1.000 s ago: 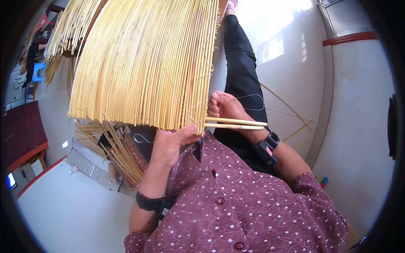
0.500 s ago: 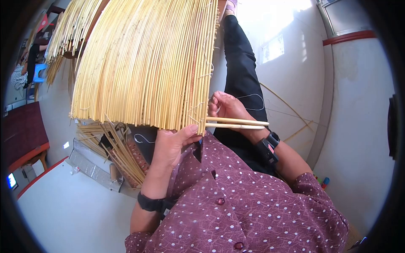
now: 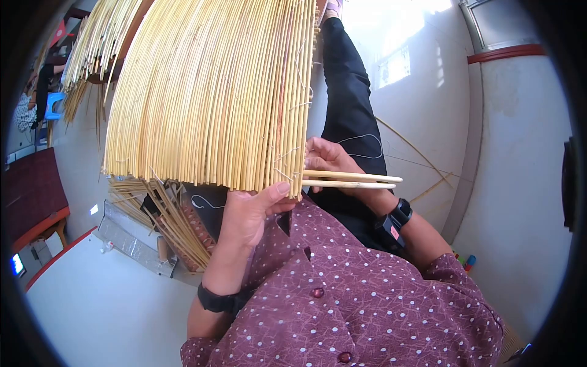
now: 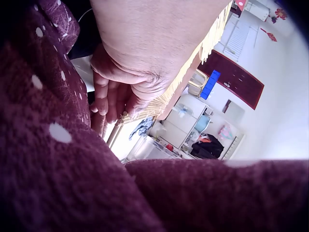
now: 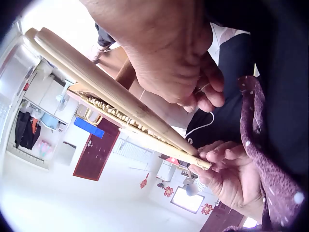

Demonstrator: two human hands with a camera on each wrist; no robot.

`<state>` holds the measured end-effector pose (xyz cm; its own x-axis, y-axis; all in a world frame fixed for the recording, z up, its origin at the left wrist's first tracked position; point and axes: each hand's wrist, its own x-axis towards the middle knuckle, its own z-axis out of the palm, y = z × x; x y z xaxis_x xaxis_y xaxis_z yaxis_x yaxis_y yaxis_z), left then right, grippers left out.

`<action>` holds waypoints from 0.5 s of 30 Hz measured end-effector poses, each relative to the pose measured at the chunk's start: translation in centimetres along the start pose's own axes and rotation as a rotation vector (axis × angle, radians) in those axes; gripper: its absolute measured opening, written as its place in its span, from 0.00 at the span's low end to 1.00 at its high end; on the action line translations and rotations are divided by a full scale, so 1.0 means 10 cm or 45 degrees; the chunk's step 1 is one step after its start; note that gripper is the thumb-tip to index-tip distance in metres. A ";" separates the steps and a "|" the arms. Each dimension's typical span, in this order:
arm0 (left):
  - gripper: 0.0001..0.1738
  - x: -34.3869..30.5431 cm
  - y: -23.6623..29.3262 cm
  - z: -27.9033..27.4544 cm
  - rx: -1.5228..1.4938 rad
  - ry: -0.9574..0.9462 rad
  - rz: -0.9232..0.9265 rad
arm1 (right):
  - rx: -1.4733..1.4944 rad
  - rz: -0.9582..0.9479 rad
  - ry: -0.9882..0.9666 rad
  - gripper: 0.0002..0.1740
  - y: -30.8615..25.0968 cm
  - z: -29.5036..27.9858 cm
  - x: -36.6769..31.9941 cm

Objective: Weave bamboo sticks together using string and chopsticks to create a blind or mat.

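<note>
A large mat of straight yellow reed stalks (image 3: 202, 98) fills the upper part of the head view, its right border laced with white string. My left hand (image 3: 247, 214) grips its near right corner, thumb on top and the other fingers beneath. My right hand (image 3: 330, 158) is at the right edge, partly hidden by the mat. In the right wrist view the fingers of my right hand (image 5: 186, 82) are curled, pinching a thin thread (image 5: 203, 89). Two thicker stalks (image 3: 367, 177) stick out from the corner, over the right forearm.
A loop of white string (image 3: 380, 144) crosses the black trouser leg (image 3: 348, 79). Loose stalks (image 3: 422, 153) lie on the floor at the right. More cut stalks (image 3: 180, 226) are bundled at the left, beside a white surface (image 3: 110, 306). Another stalk stack (image 3: 101, 40) stands farther back.
My right hand has shifted slightly down and its wrist to the right. The two protruding stalks and the mat's corner have moved slightly right. The left hand keeps its grip.
</note>
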<state>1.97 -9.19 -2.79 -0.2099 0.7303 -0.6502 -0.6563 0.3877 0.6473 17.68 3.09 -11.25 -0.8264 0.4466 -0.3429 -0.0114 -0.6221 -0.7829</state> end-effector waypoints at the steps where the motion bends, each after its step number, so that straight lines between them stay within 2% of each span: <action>1: 0.24 -0.01 0.00 0.01 0.000 0.001 -0.001 | 0.039 0.020 -0.047 0.10 0.00 0.01 0.01; 3: 0.23 -0.02 0.01 0.03 -0.005 0.002 -0.017 | 0.078 0.039 -0.094 0.10 0.05 0.05 0.06; 6: 0.19 -0.05 0.05 0.08 -0.026 0.023 -0.035 | 0.148 -0.028 0.042 0.10 0.11 0.11 0.10; 8: 0.19 -0.07 0.06 0.09 -0.029 0.026 -0.036 | 0.087 0.101 0.058 0.10 -0.02 0.17 0.07; 15: 0.19 -0.08 0.06 0.09 -0.041 0.035 -0.032 | 0.361 0.137 -0.069 0.11 0.09 0.12 0.05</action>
<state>2.45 -9.04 -1.54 -0.2128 0.7044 -0.6772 -0.6847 0.3869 0.6176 16.61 1.95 -11.54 -0.8600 0.3382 -0.3822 -0.0724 -0.8222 -0.5646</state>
